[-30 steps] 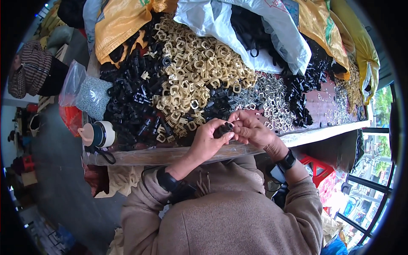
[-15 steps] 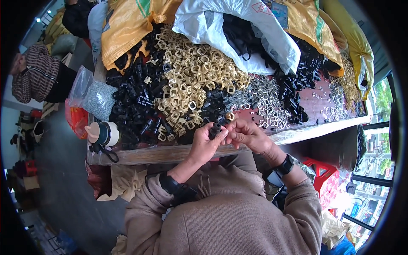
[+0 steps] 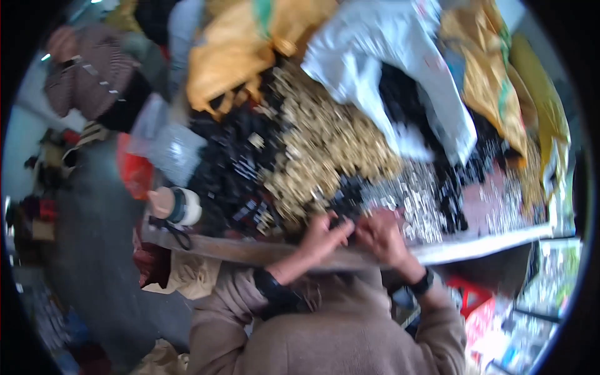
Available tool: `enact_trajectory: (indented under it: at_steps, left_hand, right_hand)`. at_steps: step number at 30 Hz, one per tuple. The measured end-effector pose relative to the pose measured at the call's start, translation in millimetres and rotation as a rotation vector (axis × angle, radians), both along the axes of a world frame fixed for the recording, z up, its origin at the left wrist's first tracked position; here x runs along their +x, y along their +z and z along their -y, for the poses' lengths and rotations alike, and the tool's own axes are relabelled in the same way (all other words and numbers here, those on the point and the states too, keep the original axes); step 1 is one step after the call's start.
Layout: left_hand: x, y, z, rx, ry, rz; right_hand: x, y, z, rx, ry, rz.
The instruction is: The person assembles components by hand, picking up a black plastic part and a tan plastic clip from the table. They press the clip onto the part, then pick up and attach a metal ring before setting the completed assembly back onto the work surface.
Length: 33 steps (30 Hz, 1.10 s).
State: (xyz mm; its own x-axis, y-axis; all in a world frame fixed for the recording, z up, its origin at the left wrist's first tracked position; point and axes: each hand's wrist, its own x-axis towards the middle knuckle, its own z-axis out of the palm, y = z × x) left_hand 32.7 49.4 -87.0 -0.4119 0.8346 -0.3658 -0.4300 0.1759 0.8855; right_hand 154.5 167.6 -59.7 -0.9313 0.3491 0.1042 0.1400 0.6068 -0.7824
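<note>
Two bare hands work close together just above the front edge of a table (image 3: 231,249), near its middle. Between the thumb and fingers of the left hand (image 3: 322,239) sits a small black part (image 3: 339,222), gripped at the fingertips; motion blur hides its details. Just beside it, the right hand (image 3: 381,239) has its fingers bunched, though I cannot tell whether they are closed on anything. Each wrist wears a black band, below which brown sleeves (image 3: 219,312) run down.

Beyond the hands lies a broad pile of pale gold clips (image 3: 331,156), with a heap of black pieces (image 3: 225,172) to its left. To the right, silver metal bits (image 3: 422,209) spread beside a strip of small black parts (image 3: 451,203). At the left corner lies a cup (image 3: 187,207) with a pinkish top, near a clear bag of pale contents (image 3: 179,153) and a red bag (image 3: 134,169).

Along the far side slump an orange sack (image 3: 228,59), a white sack (image 3: 356,53) opening on black contents, another orange sack (image 3: 490,75) and a yellow one. A red stool (image 3: 473,299) stands below right; at upper left is another person (image 3: 100,78) in a patterned top.
</note>
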Motion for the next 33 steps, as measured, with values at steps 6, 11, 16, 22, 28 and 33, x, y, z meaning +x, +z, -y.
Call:
enact_trajectory:
  at_steps: [6,11,16,22,28,33]
  left_hand:
    - [15.2,-13.7,2.4,0.037,-0.058,0.165]
    - [14.5,-1.3,12.5,0.09,-0.136,0.06]
    - [18.1,5.7,18.0,0.159,-0.142,0.079]
    - [13.2,11.0,27.6,0.161,-0.179,0.361]
    - [14.0,1.1,34.6,0.142,-0.179,0.472]
    - [7.1,-38.3,26.9,0.127,-0.208,0.4]
  right_hand:
    - [15.6,2.5,13.7,0.245,0.025,-0.045]
    - [24.0,0.5,17.1,0.334,0.06,-0.128]
    - [19.6,8.5,20.1,0.39,0.052,-0.245]
    - [24.0,29.7,31.0,0.375,0.081,-0.262]
    - [21.1,34.3,47.2,0.545,0.096,-0.28]
    - [8.1,26.9,40.3,0.675,0.15,-0.346]
